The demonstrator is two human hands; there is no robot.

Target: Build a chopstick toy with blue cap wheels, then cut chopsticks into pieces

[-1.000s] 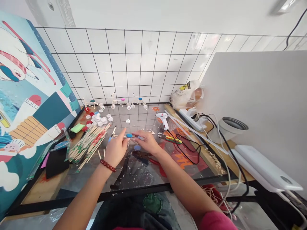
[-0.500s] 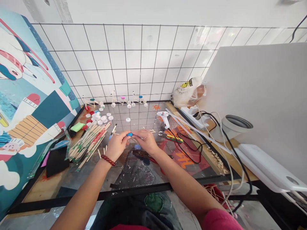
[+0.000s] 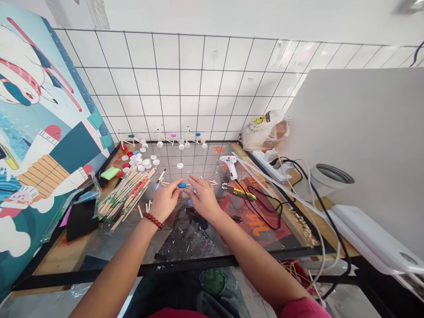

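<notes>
On the glass-topped bench (image 3: 109, 251), my left hand (image 3: 164, 201) pinches a small, stiff blue plastic cap (image 3: 181, 185) at its fingertips; it looks light and is best held by the rim, while my half-curled right hand (image 3: 203, 198) sits just beside it, its hold unclear.

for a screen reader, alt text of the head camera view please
The left hand and right hand meet at a small blue disc above a clear-covered table, with bundled wooden sticks to the left, a white hot glue gun to the right.
</notes>
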